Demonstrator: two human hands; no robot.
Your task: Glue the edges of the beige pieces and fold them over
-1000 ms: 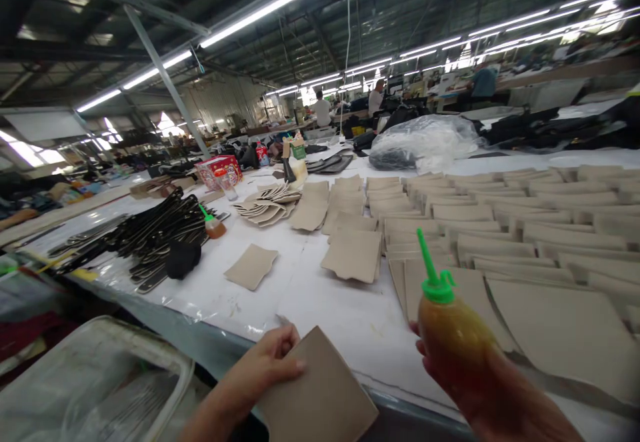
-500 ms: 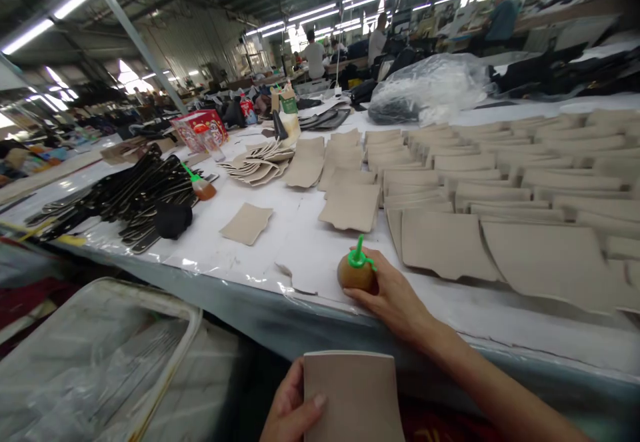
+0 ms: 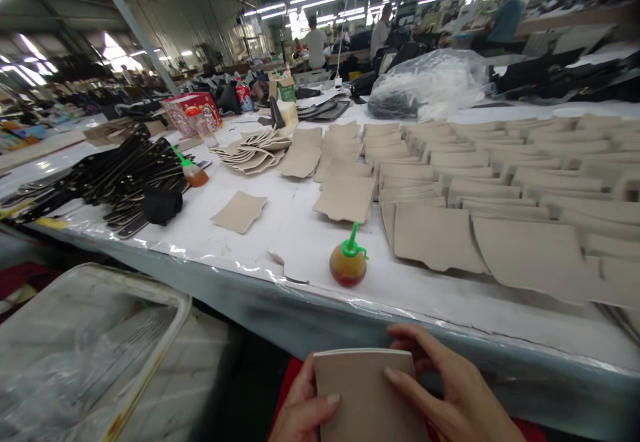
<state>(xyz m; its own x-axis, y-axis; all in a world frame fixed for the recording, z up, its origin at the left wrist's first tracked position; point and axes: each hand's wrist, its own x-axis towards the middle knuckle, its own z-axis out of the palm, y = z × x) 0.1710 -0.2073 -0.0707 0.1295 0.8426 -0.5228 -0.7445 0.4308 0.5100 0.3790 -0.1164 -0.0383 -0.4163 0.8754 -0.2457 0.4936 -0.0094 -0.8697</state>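
My left hand [image 3: 311, 407] grips a beige leather-like panel [image 3: 367, 389] by its left side, thumb on the face and the other fingers behind. A pale edge shows along the panel's top. At its right side is my right hand [image 3: 445, 379], the thumb lying on the face and the fingers curving round the upper right corner; the fingertips are partly hidden. Both hands are below the table's front edge. Beyond them a round squeeze bottle [image 3: 349, 267] with a green nozzle and amber liquid stands upright on the table, touched by neither hand.
Many beige panels [image 3: 435, 232] lie in overlapping rows on the right of the white table [image 3: 295, 229]. One loose panel [image 3: 240, 211] lies left of the bottle. Black straps [image 3: 115, 175] and a second green-nozzled bottle [image 3: 194, 173] are farther left. A plastic bin [image 3: 185, 305] stands below.
My right hand has let go of the squeeze bottle, leaving it standing on the table, and has come back to the panel's right side. My left hand still holds the panel.
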